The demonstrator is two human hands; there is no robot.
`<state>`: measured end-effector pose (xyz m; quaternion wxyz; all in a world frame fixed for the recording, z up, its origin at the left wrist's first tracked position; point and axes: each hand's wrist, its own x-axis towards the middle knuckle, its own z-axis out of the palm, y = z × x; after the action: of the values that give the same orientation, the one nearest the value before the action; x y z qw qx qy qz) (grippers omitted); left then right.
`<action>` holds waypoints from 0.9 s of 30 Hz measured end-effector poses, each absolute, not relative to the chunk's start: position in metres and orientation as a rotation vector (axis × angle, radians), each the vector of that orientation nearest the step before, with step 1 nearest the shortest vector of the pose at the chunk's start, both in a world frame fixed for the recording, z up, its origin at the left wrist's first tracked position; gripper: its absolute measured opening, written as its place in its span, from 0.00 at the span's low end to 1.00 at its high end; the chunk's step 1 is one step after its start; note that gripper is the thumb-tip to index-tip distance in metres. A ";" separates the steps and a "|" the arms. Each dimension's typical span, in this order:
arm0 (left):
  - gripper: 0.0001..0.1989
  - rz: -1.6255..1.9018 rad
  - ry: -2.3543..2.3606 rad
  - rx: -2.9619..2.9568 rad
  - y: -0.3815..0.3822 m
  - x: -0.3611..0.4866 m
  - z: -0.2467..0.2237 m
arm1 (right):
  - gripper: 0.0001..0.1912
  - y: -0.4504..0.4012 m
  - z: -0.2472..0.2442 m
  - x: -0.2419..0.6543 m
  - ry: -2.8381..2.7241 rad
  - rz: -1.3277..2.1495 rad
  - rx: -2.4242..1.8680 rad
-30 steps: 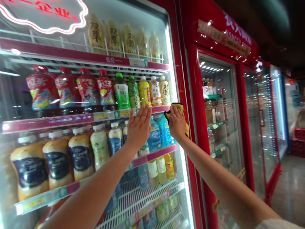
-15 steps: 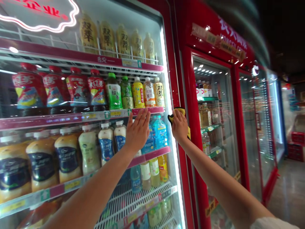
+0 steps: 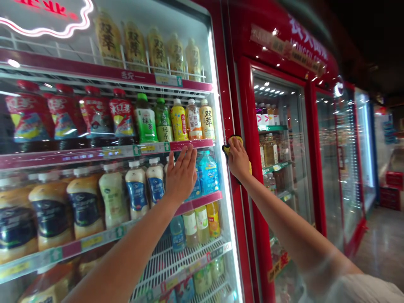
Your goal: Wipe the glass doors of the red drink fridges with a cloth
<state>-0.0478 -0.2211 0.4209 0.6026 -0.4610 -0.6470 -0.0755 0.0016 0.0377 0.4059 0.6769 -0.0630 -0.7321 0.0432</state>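
Yellow cloth (image 3: 226, 149) with black edging, right of centre in the frame, lies against the red upright frame (image 3: 222, 75) of a drinks cooler. Its visible extent runs mostly upright, slanting slightly from upper left to lower right, roughly along that frame. The right hand (image 3: 239, 159) is the nearer: it covers the cloth and grasps it, fingers bent over it. The left hand (image 3: 182, 174), near the centre, lies left of the cloth and apart from it, fingers extended, holding nothing; its palm faces the glass door (image 3: 151, 17), full contact being unclear. Between the hands, behind the glass, stands a blue bottle (image 3: 208, 170).
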 end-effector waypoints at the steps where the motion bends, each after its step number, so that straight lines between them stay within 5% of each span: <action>1: 0.39 -0.175 -1.503 -1.066 -0.221 -0.047 0.422 | 0.29 0.039 0.415 0.001 -1.642 0.105 -0.144; 4: 0.39 -0.186 -1.519 -1.063 -0.220 -0.047 0.418 | 0.29 0.033 0.415 0.001 -1.632 0.110 -0.160; 11: 0.40 -0.212 -1.573 -1.036 -0.234 -0.045 0.392 | 0.29 0.004 0.307 0.009 -1.693 0.088 -0.041; 18: 0.40 -0.213 -1.592 -0.994 -0.235 -0.042 0.388 | 0.30 0.000 0.366 -0.007 -1.475 0.287 0.072; 27: 0.38 -0.202 -1.590 -0.966 -0.267 -0.042 0.380 | 0.23 0.000 0.312 0.012 -1.520 0.195 0.183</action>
<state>-0.0422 -0.2666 0.3797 0.5934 -0.4155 -0.6838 -0.0869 0.0117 0.0003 0.3116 0.7166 0.0828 -0.6869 0.0882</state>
